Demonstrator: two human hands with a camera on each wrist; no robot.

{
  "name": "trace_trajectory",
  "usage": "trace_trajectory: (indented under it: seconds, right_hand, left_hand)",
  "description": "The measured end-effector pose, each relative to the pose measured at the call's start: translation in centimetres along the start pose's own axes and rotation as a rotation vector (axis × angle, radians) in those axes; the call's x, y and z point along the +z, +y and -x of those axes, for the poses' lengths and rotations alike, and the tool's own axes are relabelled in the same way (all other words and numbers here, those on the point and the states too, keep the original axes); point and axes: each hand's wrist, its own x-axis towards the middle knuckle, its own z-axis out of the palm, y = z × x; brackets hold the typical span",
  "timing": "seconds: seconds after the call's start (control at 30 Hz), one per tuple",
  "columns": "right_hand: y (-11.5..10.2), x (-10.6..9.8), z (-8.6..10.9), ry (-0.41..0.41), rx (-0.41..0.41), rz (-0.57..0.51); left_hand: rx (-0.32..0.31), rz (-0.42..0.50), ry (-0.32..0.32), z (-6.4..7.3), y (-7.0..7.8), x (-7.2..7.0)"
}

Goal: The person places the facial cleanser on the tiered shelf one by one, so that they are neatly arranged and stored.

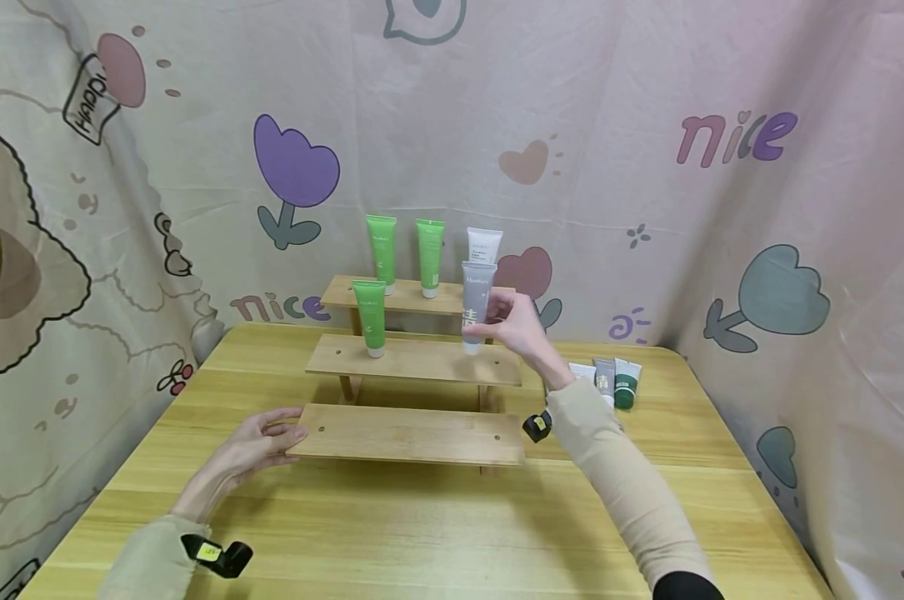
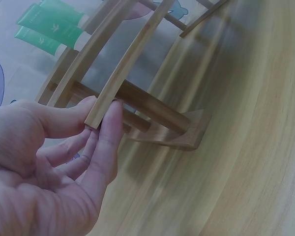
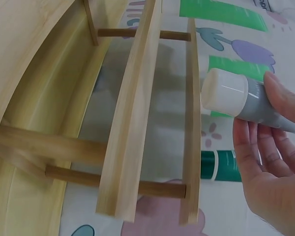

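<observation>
My right hand grips a grey-lilac squeeze tube upright, white cap down, at the right part of the middle board of a three-step wooden display stand. In the right wrist view the tube's white cap shows beyond the fingertips. With thumb and fingers, my left hand pinches the left end of the stand's lowest board. A green tube stands at the left of the middle board. Two more green tubes and a white tube, partly hidden, stand on the top board.
Several tubes, one of them a dark green tube, are grouped on the wooden table to the right of the stand, partly behind my right forearm. A printed cloth hangs behind the table and along both sides.
</observation>
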Motion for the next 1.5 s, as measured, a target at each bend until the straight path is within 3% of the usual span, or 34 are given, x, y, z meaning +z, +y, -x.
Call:
trace_trajectory:
  seconds: [0.83, 1.5]
  right_hand:
    - [0.0, 4.1, -1.3, -0.03, 0.114, -0.042]
    - [0.6, 6.5, -1.5, 0.009, 0.109, -0.092]
  left_hand:
    - [-0.003, 0.002, -0.001, 0.0, 0.1, 0.0]
    - [-0.001, 0.002, 0.0, -0.1, -0.1, -0.1]
